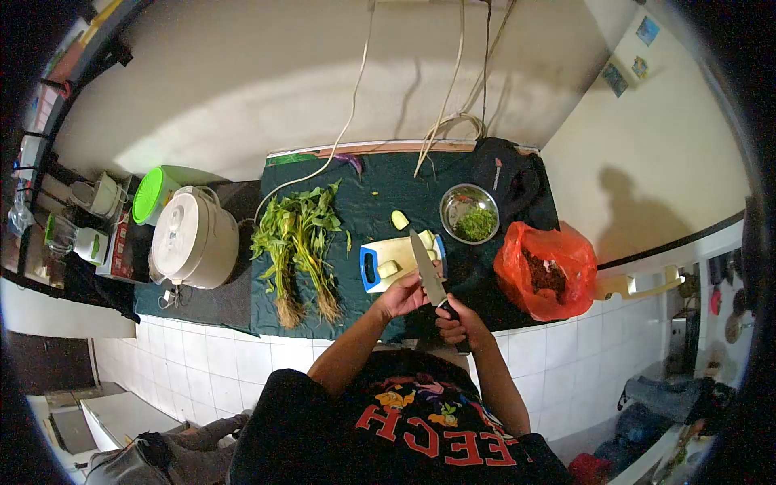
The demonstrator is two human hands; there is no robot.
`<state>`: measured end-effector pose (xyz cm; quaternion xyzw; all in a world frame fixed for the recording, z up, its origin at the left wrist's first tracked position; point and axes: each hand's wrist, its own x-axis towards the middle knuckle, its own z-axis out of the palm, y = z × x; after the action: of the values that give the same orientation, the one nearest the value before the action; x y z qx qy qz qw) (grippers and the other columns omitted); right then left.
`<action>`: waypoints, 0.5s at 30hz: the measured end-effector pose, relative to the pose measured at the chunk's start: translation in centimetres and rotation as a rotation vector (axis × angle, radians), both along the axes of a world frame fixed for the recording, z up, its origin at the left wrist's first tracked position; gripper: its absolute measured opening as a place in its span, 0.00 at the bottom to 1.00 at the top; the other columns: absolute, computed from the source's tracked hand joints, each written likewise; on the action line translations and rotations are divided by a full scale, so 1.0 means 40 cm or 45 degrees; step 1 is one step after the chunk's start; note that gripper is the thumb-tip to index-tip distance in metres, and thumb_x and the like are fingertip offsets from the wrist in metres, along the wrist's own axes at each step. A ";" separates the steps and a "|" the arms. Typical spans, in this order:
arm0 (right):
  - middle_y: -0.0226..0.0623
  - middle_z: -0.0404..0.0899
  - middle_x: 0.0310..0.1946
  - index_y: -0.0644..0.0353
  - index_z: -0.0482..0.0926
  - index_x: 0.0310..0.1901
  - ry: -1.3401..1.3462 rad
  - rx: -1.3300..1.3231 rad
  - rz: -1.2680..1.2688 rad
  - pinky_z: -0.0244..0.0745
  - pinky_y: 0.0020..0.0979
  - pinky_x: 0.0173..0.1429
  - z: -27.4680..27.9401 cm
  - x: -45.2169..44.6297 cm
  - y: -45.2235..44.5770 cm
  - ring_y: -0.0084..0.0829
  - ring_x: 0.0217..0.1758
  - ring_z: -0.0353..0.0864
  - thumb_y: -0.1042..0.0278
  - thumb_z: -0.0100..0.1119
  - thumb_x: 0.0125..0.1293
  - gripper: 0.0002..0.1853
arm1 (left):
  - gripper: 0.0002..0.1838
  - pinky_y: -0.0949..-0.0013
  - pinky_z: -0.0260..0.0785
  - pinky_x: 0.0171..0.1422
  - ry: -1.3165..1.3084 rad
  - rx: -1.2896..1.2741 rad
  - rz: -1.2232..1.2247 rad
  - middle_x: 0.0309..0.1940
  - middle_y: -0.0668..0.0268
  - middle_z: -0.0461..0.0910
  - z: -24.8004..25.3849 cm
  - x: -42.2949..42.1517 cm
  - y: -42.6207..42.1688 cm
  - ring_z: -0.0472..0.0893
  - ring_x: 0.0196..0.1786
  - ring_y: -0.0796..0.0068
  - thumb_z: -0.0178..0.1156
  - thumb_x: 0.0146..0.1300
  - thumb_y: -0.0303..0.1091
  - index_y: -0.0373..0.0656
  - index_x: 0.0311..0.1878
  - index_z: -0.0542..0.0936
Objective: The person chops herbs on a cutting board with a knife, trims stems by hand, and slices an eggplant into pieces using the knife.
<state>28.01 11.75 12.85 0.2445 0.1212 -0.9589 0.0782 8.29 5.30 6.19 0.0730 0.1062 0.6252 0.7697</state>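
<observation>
My right hand (pixel 457 322) is wrapped round the black handle of a large knife (pixel 428 268), its blade pointing up and away over the cutting board. Beside the blade is my left hand (pixel 404 296), fingers bent close to it; what they hold, if anything, is hidden. The white cutting board (pixel 398 252) with blue ends lies on the dark green cloth. A pale green vegetable piece (pixel 388 269) sits on its left part, and more pieces (pixel 427 239) lie at its right, partly behind the blade. Another piece (pixel 399 219) rests on the cloth just beyond the board.
Leafy greens with roots (pixel 303 250) lie left of the board. A metal bowl (pixel 470 213) of chopped greens and a red plastic bag (pixel 546 271) stand right. Further left is a white rice cooker (pixel 194 237). A purple eggplant (pixel 351 162) and cables (pixel 356 97) are near the wall.
</observation>
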 end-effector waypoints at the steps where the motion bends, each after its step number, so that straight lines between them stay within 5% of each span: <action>1: 0.18 0.53 0.13 0.51 0.65 0.28 -0.003 -0.001 0.000 0.43 0.18 0.12 -0.005 0.007 -0.004 0.12 0.10 0.46 0.36 0.34 0.74 0.27 | 0.29 0.58 0.66 0.69 0.011 0.054 -0.009 0.63 0.61 0.71 -0.006 0.003 0.001 0.72 0.64 0.62 0.53 0.71 0.44 0.46 0.71 0.60; 6: 0.19 0.54 0.14 0.51 0.64 0.28 0.029 -0.114 -0.120 0.44 0.18 0.11 -0.033 0.031 -0.016 0.12 0.10 0.47 0.36 0.35 0.74 0.27 | 0.27 0.67 0.76 0.53 0.299 -0.147 0.078 0.52 0.63 0.78 -0.125 -0.003 0.020 0.79 0.53 0.68 0.59 0.68 0.46 0.43 0.65 0.68; 8: 0.19 0.54 0.14 0.51 0.64 0.29 0.005 -0.073 -0.131 0.44 0.18 0.11 -0.026 0.035 -0.022 0.12 0.10 0.47 0.36 0.35 0.74 0.26 | 0.20 0.70 0.77 0.42 0.792 -0.384 0.179 0.44 0.65 0.82 -0.242 -0.025 0.048 0.82 0.44 0.72 0.58 0.69 0.45 0.41 0.57 0.76; 12: 0.19 0.54 0.14 0.51 0.64 0.29 -0.034 0.011 -0.140 0.44 0.19 0.13 -0.017 0.040 -0.025 0.13 0.11 0.47 0.36 0.36 0.73 0.26 | 0.15 0.64 0.77 0.40 1.253 -0.575 0.394 0.39 0.60 0.84 -0.138 -0.081 0.077 0.84 0.40 0.67 0.59 0.68 0.39 0.40 0.51 0.80; 14: 0.21 0.55 0.14 0.51 0.65 0.30 -0.102 0.066 -0.153 0.45 0.22 0.14 -0.021 0.042 -0.025 0.16 0.11 0.48 0.35 0.38 0.72 0.26 | 0.14 0.60 0.76 0.45 2.383 -0.469 0.460 0.43 0.53 0.83 -0.105 -0.124 0.065 0.83 0.41 0.55 0.61 0.64 0.36 0.39 0.49 0.81; 15: 0.23 0.55 0.14 0.52 0.66 0.30 -0.164 0.117 -0.168 0.46 0.25 0.15 -0.027 0.044 -0.027 0.19 0.11 0.49 0.35 0.40 0.72 0.26 | 0.17 0.55 0.75 0.50 2.504 -0.397 0.670 0.47 0.49 0.80 -0.099 -0.140 0.044 0.80 0.46 0.44 0.63 0.59 0.36 0.39 0.50 0.81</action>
<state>29.75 10.68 11.78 0.3166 0.1432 -0.9376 0.0111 2.68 7.05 2.23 0.4263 0.7819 0.4169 0.1821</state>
